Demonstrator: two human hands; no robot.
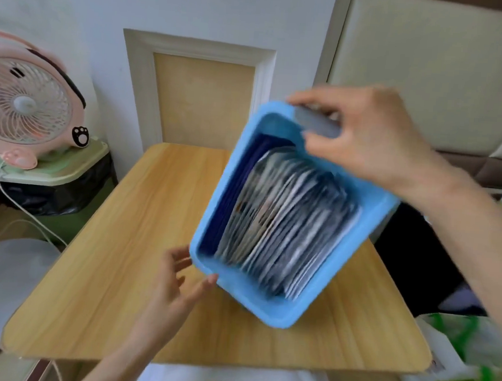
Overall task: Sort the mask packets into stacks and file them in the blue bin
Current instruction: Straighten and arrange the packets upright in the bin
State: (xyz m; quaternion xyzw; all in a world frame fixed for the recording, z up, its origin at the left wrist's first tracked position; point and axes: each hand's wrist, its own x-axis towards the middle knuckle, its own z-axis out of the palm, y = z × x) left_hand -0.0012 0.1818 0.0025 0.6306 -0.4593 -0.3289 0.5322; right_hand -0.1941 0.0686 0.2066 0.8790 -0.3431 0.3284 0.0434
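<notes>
My right hand grips the blue bin at its far rim. The thumb comes over the top edge and the fingers curl down on the inside wall. Between them sits a grey piece; it is too blurred for me to tell whether it is a handle or a packet.

My left hand is loose and spread, holding nothing. Its fingers are nearly straight, and the fingertips rest against the near left corner of the bin.

The bin is tipped, its far end raised toward my right hand and its opening turned toward me, above the right half of the wooden table. I cannot tell whether its low near corner touches the tabletop.

The mask packets stand on edge in a tight row inside the bin, filling most of it. They are silver and dark and smeared by motion, and a few dark blue ones stand against the left wall.

Off to the left a pink fan stands on a green-lidded trash can lined with a black bag. By the table's right corner lies a crumpled plastic bag with green print.
</notes>
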